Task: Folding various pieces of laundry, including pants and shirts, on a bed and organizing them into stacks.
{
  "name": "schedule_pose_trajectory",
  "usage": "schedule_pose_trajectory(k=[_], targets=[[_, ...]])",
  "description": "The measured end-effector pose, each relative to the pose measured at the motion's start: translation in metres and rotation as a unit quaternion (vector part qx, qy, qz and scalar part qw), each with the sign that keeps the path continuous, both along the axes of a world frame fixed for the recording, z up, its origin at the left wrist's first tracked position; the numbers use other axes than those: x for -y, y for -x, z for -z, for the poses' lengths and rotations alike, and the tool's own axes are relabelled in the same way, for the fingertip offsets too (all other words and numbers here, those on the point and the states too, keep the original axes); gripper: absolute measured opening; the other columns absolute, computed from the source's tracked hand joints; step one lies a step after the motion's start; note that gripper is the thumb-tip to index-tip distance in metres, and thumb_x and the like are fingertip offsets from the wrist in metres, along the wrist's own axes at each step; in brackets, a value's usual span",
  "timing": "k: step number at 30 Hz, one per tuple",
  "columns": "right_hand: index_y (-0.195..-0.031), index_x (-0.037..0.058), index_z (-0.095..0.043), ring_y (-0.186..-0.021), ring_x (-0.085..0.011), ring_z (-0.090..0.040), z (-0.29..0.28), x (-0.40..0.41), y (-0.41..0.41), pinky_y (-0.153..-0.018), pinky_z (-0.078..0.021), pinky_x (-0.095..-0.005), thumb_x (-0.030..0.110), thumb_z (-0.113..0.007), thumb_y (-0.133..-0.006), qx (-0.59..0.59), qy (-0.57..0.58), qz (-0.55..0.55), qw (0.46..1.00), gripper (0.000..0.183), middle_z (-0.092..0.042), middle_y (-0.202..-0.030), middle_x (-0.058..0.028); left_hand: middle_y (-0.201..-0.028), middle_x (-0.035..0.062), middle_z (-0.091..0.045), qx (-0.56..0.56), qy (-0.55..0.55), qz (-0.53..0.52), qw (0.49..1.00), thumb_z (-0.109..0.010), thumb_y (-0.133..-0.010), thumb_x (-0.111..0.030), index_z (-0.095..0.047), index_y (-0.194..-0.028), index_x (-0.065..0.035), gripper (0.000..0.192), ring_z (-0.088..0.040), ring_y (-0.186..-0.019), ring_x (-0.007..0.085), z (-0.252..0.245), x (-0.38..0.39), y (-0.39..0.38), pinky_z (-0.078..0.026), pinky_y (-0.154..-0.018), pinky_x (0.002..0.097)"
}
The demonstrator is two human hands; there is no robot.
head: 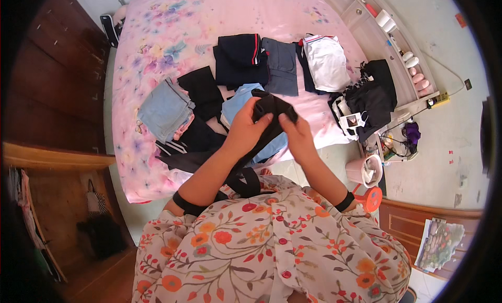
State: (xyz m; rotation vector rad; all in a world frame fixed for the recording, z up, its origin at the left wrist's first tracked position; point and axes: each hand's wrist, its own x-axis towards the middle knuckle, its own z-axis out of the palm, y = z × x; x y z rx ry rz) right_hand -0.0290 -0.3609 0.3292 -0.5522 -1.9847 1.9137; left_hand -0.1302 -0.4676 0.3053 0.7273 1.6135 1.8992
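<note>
A black garment is held up in front of me, pinched between thumbs and fingers of both hands. My left hand grips its upper left part, and my right hand has its right side. Dark cloth of it trails down between my forearms. Behind the hands lies light blue folded clothing, partly hidden. To the left on the bed are a folded light blue denim garment and a folded black garment. Beyond are folded navy clothes with a red and white stripe and a grey-blue garment.
The bed has a pink floral sheet. At right lie a folded white garment and a heap of black clothes with a tag. A pink bin and an orange-red stool stand near my right; an open wooden wardrobe is left.
</note>
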Motion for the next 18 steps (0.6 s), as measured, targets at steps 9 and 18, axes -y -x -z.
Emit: schedule_pose_trajectory(k=[9,18], targets=[[-0.105,-0.0011,-0.055,-0.09,-0.0117,-0.052,-0.031,-0.135,-0.079,-0.084,-0.0399,-0.0224,0.012,-0.055,-0.089,-0.154,-0.099,0.19,0.965,0.021,-0.058,-0.096,-0.005,-0.081,0.0023,-0.055,-0.206,0.017,-0.16,0.965,-0.053,-0.089,-0.013,-0.053,-0.101,0.0008,0.019,-0.046,-0.078,0.0049,-0.075,-0.006,-0.015,-0.04,-0.072,0.0195],[-0.104,-0.0027,-0.058,-0.086,-0.0105,-0.056,-0.135,-0.161,-0.149,-0.082,-0.0422,-0.023,-0.002,-0.071,-0.069,-0.193,-0.199,0.138,0.951,0.038,-0.061,-0.094,-0.004,-0.082,-0.0038,-0.051,-0.184,-0.168,-0.142,0.958,-0.05,-0.092,-0.015,-0.052,-0.103,0.0016,0.02,-0.043,-0.076,0.002,-0.146,-0.051,-0.077,-0.036,-0.069,0.0159]])
